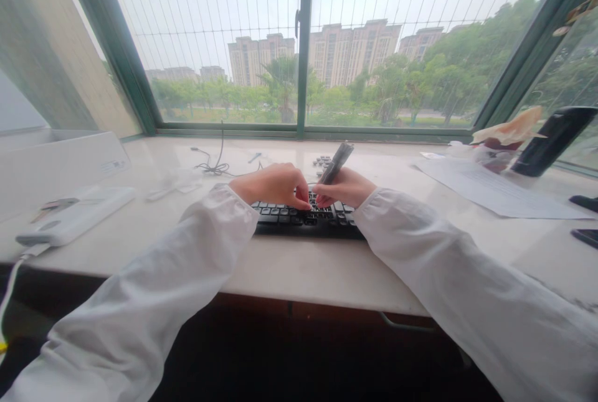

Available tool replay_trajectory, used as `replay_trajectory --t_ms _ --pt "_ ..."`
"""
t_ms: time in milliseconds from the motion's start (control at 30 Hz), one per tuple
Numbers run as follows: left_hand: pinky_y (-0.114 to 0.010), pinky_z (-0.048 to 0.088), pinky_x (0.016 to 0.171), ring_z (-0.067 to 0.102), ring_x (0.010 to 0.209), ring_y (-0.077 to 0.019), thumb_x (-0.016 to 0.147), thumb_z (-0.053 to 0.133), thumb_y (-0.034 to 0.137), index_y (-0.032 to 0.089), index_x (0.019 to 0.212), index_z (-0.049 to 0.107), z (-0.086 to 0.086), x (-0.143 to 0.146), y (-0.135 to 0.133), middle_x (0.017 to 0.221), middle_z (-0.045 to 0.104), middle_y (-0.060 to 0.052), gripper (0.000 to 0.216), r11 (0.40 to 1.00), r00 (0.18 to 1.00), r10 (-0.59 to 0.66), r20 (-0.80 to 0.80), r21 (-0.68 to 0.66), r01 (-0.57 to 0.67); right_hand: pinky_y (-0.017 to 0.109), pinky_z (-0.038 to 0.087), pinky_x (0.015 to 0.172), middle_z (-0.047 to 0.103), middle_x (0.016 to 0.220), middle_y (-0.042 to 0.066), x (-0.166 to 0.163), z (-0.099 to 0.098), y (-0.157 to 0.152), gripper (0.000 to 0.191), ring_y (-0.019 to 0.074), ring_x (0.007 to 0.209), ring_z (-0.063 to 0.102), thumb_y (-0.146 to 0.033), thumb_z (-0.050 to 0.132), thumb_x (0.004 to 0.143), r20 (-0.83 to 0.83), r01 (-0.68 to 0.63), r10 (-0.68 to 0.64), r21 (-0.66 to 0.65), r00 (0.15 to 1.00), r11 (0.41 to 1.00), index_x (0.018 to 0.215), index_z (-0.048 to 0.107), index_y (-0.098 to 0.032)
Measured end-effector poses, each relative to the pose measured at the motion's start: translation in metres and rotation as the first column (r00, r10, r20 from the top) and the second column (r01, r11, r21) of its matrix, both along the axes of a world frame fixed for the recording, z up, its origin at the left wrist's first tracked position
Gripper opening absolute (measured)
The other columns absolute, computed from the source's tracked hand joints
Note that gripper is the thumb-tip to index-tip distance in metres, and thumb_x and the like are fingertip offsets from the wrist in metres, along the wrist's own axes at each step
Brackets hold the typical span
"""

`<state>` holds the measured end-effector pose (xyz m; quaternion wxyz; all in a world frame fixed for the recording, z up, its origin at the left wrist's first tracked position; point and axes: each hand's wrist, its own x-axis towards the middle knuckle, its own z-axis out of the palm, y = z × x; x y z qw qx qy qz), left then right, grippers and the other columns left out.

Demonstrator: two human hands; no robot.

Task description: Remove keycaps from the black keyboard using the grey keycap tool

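A black keyboard (289,220) lies on the white tabletop, and several of its keycaps are off around the middle and right. My left hand (275,185) is bent over the middle of it, thumb and fingers pinched together at the exposed key sockets. What that pinch holds, if anything, is too small to make out. Beside it, my right hand (343,189) is closed around a grey, long-handled tool (337,160). The handle slants up and away to the right; its working end is hidden by my fingers. Loose keycaps (321,161) lie just behind the keyboard.
A black cable (215,169) is coiled behind my left hand. At the left are a white power bank-like device (77,218) with a plugged-in cable and a white box (70,162). Paper sheets (486,187) and a black upright object (554,140) stand right, before the window.
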<state>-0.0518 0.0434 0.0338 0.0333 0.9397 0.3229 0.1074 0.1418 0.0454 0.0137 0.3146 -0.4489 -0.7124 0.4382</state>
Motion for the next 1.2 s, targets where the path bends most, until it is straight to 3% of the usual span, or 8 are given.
replay_trajectory --t_ms 400,567,700,1200 --pt "-0.024 0.031 0.053 0.049 0.049 -0.0081 0.075 0.066 0.035 0.023 0.074 0.076 0.003 0.004 -0.003 0.057 0.064 0.002 0.015 1.000 0.997 -0.001 -0.082 0.014 0.002 0.025 0.060 0.057 0.068 0.056 0.005 0.001 0.000 0.000 0.012 0.0169 0.057 0.068 -0.017 0.071 0.072 0.047 -0.002 0.001 0.023 0.999 1.000 0.062 0.066 -0.014" --pt "-0.023 0.030 0.051 0.048 0.047 -0.0075 0.075 0.067 0.035 0.021 0.067 0.074 0.003 0.003 -0.002 0.054 0.063 0.002 0.017 1.000 0.999 -0.023 -0.049 0.003 0.023 0.026 0.061 0.058 0.067 0.055 0.005 0.000 0.001 -0.002 0.014 0.0167 0.057 0.068 -0.017 0.072 0.072 0.021 -0.002 0.002 0.024 1.000 1.000 0.061 0.064 -0.014" --pt "-0.022 0.031 0.050 0.050 0.049 -0.0072 0.075 0.068 0.035 0.021 0.074 0.075 0.001 0.001 0.001 0.058 0.064 0.002 0.016 0.998 0.998 -0.059 -0.023 -0.007 0.059 0.025 0.060 0.058 0.067 0.056 0.005 -0.001 0.003 -0.004 0.017 0.0152 0.056 0.067 -0.016 0.067 0.077 0.044 -0.005 0.004 0.025 0.999 1.000 0.061 0.064 -0.012" --pt "-0.020 0.034 0.053 0.051 0.050 -0.0062 0.075 0.068 0.034 0.021 0.077 0.076 0.001 -0.001 0.002 0.060 0.066 0.003 0.015 0.998 0.998 -0.063 -0.029 -0.017 0.062 0.026 0.061 0.063 0.067 0.058 0.007 0.001 0.003 0.003 0.013 0.0147 0.055 0.068 -0.013 0.066 0.080 -0.020 -0.007 0.003 -0.182 1.000 0.983 0.068 0.064 -0.008"
